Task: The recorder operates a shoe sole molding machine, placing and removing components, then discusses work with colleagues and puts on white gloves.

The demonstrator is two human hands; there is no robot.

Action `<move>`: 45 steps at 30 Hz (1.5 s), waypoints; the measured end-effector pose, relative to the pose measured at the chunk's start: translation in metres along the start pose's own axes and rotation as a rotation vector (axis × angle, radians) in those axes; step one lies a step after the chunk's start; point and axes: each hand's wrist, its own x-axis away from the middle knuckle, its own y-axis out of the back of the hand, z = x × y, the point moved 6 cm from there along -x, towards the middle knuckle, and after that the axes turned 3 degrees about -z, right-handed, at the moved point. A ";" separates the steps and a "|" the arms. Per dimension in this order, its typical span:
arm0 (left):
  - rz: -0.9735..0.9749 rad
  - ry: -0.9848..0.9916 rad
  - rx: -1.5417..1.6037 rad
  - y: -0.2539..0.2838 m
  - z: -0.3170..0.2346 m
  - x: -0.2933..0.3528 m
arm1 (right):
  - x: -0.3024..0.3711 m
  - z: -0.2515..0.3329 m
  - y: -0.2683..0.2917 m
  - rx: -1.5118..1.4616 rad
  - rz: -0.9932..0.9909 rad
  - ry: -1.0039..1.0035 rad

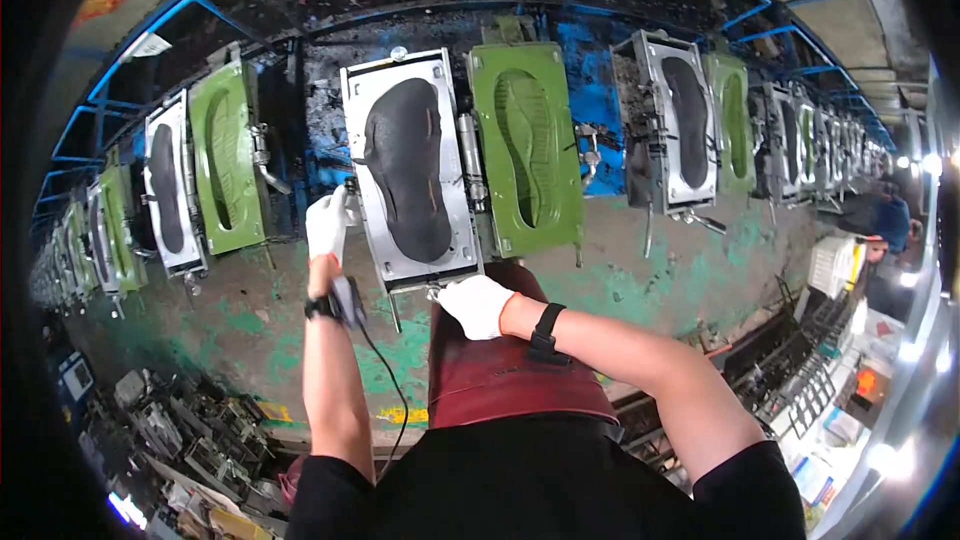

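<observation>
Straight in front of me is an opened shoe-sole mold. Its silver metal half (461, 230) carries a dark grey sole (405, 175), with thin uneven flash along its edge. Hinged at its right, the green half (560, 140) shows a sole-shaped, ribbed hollow. My left hand (327, 227), in a white glove, is closed at the silver half's lower left side; what its fingertips grip is hidden. At the near edge, my gloved right hand (475, 307) closes its fingers on a small metal latch (433, 293).
More opened molds stand in a row, including a green half (228, 160) at left and a silver one (688, 120) at right. Blue frame bars (200, 2) run behind. Metal parts (175, 425) are piled lower left. A cable (395, 380) hangs from my left wrist. Another person (890, 220) is far right.
</observation>
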 end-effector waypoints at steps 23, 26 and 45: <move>0.098 -0.774 -0.286 -0.513 -0.590 0.189 | 0.721 -0.336 0.016 -0.474 -0.524 -1.175; 0.493 -0.748 -0.459 -0.678 -0.652 0.229 | 0.799 -0.364 0.011 -0.533 -0.576 -1.073; 1.713 -1.596 -0.826 -1.521 -0.954 0.359 | 1.366 -0.646 -0.308 -1.523 -1.415 -1.660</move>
